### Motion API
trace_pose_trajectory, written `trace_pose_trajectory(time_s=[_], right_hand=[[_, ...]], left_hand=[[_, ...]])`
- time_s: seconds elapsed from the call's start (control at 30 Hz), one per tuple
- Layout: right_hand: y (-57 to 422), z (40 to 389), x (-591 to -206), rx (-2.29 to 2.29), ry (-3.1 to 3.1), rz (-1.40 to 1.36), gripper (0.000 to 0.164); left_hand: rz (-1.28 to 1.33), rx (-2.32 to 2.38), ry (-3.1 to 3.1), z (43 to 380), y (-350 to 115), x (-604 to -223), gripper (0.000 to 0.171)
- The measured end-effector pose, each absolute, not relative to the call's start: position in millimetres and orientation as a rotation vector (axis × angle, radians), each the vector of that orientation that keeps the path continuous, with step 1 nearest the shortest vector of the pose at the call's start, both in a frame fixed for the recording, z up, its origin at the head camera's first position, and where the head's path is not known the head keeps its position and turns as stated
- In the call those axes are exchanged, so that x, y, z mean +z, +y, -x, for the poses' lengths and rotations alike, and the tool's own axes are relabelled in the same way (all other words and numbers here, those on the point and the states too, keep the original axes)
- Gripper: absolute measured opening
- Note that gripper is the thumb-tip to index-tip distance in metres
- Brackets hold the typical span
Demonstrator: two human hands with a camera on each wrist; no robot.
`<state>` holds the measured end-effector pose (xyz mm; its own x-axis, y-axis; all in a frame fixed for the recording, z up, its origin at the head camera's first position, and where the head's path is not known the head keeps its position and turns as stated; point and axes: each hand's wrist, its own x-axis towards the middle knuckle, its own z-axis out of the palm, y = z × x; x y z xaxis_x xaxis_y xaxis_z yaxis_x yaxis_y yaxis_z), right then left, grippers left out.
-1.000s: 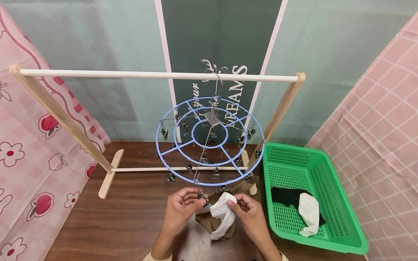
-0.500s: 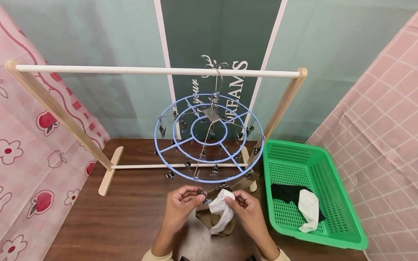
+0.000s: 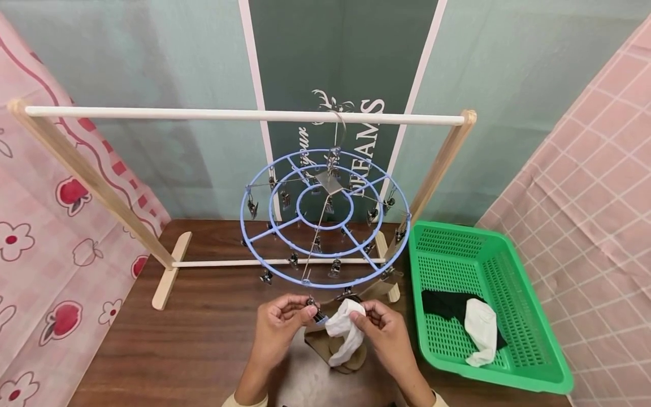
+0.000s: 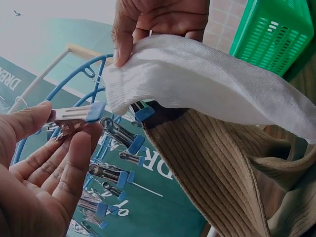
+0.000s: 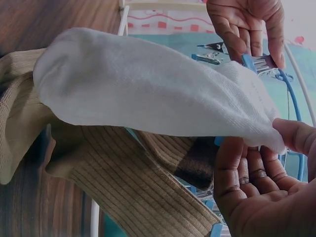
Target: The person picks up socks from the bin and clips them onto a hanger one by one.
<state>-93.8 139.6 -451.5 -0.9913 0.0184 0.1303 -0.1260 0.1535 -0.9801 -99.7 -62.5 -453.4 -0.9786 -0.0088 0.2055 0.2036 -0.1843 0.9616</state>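
Note:
My left hand (image 3: pixel 278 328) pinches a metal clip (image 4: pixel 76 114) with blue tips between thumb and fingers, just below the near rim of the round blue hanger (image 3: pixel 351 282). To its right, my right hand (image 3: pixel 383 328) grips a white sock (image 3: pixel 347 333) by its cuff, thumb on one side and fingers on the other. The sock's foot hangs down freely. In the left wrist view the clip's tips are near the cuff but apart from it. Brown ribbed socks (image 4: pixel 202 168) hang from other clips, behind and below the white sock.
The hanger hooks over the white bar (image 3: pixel 203 115) of a wooden stand; several clips dangle from its rings. On the right a green basket (image 3: pixel 500 380) holds a black cloth piece (image 3: pixel 442 305) and another white sock (image 3: pixel 480 328). Everything stands at a brown table (image 3: pixel 203 350).
The clip in my left hand has turned slightly, its blue tips now lower and nearer the white sock's cuff. My right hand keeps the sock almost still.

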Motion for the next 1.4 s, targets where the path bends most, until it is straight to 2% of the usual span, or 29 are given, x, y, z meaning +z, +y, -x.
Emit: trace_pose_trajectory(time_s=[0.27,0.77,1.4], right_hand=[[141.7,94.6,-450.6,1.957,-2.274,-0.125,0.006],[142.4,93.7,-445.0,2.085,-2.169,-0.214,0.010],[135.9,92.7,-444.6,2.095,-2.166,-0.235,0.008]], left_hand=[[0.243,-2.309,-1.859,99.2,-63.5,-455.0,0.016],[0.024,-2.291,-1.641,100.6,-57.6,-455.2,0.009],[0.081,-2.291,-1.690,98.6,-54.0,-454.4,0.012]])
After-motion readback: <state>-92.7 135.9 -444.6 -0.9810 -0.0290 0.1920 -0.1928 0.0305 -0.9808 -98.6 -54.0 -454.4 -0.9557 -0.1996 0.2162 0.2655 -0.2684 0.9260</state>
